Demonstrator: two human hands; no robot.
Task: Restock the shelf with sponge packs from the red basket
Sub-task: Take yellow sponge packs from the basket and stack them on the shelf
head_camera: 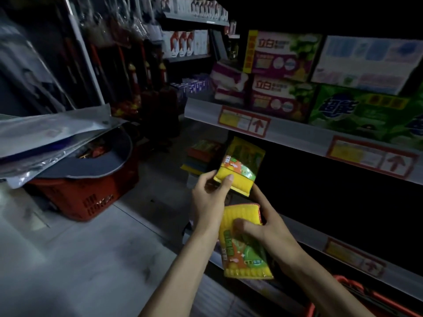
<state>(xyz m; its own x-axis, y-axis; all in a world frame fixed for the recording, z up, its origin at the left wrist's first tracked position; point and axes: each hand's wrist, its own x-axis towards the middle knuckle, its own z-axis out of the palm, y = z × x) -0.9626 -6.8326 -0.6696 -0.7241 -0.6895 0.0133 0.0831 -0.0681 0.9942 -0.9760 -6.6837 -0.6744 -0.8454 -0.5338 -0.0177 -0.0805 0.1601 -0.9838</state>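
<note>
Obs., head view. Left hand (209,195) pinches the upper sponge pack (242,163) at its near, lower end: thumb on the face, fingers curled behind. Right hand (272,229) grips the lower sponge pack (242,250), with the thumb laid across its yellow top and the fingers wrapped round the far edge. Neither hand is free.

Key relation: the upper pack stands out beyond the left hand, up and away from the person. Its long axis points into the dark bay of the shelf (309,234), under the price rail (297,131). Its far end is already at the mouth of that bay. The stack of packs (201,154) on the shelf lies just left of it and a little deeper in.

The lower pack runs lengthwise back toward the person, near the shelf's front edge and closer to the body. The left hand is therefore the nearer one to the stack.

Judgement: the left pack probably goes in first, with a short push forward and leftward (depth of the bay unreadable in this light).

The red basket (357,287) shows only as a rim under the right forearm.
</note>
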